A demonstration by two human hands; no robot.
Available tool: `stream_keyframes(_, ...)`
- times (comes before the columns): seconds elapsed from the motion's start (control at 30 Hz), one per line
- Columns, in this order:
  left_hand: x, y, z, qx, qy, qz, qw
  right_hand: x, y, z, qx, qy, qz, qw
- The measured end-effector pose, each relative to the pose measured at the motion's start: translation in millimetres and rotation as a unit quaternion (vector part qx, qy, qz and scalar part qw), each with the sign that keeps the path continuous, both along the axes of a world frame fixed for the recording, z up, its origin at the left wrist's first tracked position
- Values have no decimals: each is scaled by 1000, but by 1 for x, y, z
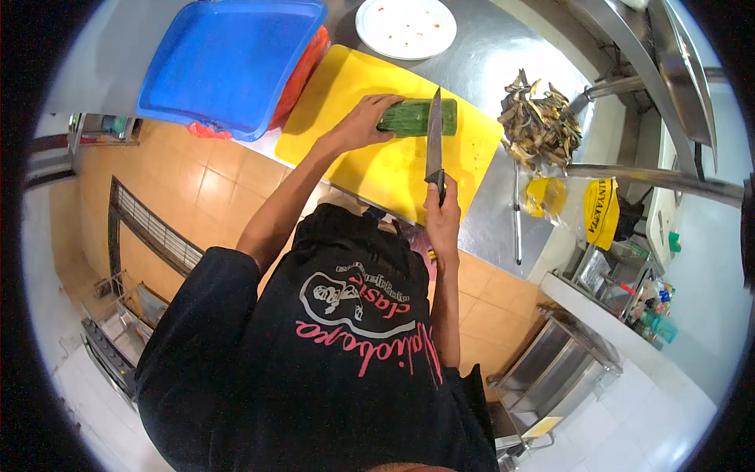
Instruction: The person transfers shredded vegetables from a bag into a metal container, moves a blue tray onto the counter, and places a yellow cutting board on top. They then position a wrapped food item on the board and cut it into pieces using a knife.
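Observation:
A green leaf-wrapped block (405, 119) lies across the yellow cutting board (346, 82). My left hand (368, 122) holds the block's left end, its fingers pressed on the top and near side. My right hand (443, 211) is closed round the black handle of a knife (435, 145). The blade points away from me and lies over the block near its right end, with the tip past the far edge. Whether the edge has gone into the block cannot be made out.
A blue tray (228, 67) is left of the board over red plastic. A white plate (406, 28) stands beyond it. Right of the board are a dried brown heap (541, 122), a thin metal rod (517, 216) and a yellow plastic packet (601, 214). Metal bars run along the right.

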State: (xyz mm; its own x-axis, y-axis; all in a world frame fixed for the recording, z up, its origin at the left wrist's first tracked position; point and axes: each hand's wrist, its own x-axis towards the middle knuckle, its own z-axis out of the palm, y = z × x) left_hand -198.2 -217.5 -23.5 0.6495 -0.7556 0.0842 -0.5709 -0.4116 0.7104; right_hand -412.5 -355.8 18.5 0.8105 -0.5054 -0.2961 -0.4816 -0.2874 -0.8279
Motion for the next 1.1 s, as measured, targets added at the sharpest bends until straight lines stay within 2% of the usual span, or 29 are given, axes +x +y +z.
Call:
stream_keyframes(0.17, 1, 8, -2, -30, 15, -15, 999, 9, 8, 4, 50, 19, 19, 998)
stream_keyframes(0.37, -13, 8, -8, -59, 9, 48, 997, 17, 14, 2, 0, -6, 48, 999)
stream_keyframes(0.43, -15, 7, -10, -55, 7, 60, 997, 21, 17, 4, -89, -39, 74, 992)
stream_keyframes(0.53, -16, 9, -10, -78, 4, 61, 995, 23, 21, 9, -109, -7, 101, 989)
stream_keyframes(0.63, -16, 12, -10, -113, 42, 65, 991, 22, 25, 6, -129, -36, 106, 985)
stream_keyframes(0.73, -15, 14, -10, -105, 25, 53, 993, 25, 26, 9, -122, 21, 114, 986)
stream_keyframes(0.93, -12, 14, -12, -125, 44, 47, 990, 30, 34, 15, -153, 39, 128, 979)
stream_keyframes(1.1, 3, 13, -14, -92, 19, 20, 995, 36, 39, 11, -160, 16, 122, 979)
